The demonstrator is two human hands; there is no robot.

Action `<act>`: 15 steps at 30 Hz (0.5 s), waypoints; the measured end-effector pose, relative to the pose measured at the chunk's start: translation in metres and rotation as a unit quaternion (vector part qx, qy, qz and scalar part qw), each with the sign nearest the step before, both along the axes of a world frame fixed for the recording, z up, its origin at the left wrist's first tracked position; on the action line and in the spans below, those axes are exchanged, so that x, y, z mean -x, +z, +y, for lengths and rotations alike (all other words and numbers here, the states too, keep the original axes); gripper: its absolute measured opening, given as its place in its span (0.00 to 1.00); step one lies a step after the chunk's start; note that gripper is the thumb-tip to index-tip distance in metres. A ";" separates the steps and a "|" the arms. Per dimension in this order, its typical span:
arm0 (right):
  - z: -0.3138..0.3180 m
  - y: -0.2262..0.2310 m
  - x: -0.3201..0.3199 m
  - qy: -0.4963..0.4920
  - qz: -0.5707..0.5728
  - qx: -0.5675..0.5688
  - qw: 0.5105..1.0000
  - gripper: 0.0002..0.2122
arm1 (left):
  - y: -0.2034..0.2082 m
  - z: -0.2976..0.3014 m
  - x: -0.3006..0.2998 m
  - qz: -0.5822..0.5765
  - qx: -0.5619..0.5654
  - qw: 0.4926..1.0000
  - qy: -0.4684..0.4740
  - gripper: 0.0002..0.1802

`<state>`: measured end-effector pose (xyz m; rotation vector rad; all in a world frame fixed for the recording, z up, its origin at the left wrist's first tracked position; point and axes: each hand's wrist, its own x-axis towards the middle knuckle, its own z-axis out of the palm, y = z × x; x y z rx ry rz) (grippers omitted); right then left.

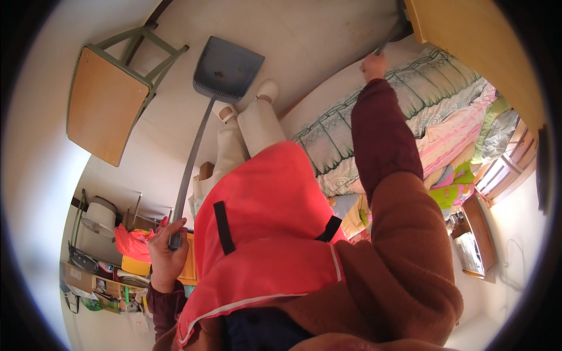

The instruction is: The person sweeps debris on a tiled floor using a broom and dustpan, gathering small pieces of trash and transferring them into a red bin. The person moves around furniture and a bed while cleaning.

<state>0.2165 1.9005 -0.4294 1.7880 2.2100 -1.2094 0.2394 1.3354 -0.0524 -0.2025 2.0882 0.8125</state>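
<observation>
Dustpan [227, 69] below and ahead of left fingers [183, 244], which wrap its long forward-running handle [196, 155]; right fingers [374, 61], farther off, grip dark stick [384, 45]

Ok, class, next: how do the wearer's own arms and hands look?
Both the left hand and right hand are bare, without gloves. Dark maroon sleeves cover both forearms; on the right, a looser, fuzzy brown sleeve covers the upper arm.

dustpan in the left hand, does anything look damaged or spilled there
Nothing stands out: the dustpan shows a few dark specks, normal for one, the handle in the left hand looks unbroken, and no spill shows on the floor nearby.
</observation>
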 end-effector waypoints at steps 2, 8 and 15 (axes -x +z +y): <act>-0.030 0.010 0.000 -0.053 0.002 0.098 0.994 0.26 | 0.000 0.002 0.002 -0.015 -0.003 1.000 0.015 0.14; -0.153 0.023 -0.035 -0.195 0.048 0.158 0.967 0.30 | 0.003 -0.008 0.001 -0.032 -0.024 0.999 0.029 0.12; -0.267 0.155 -0.044 -0.242 0.016 0.300 0.923 0.31 | 0.000 -0.023 -0.009 -0.034 -0.031 0.998 0.035 0.14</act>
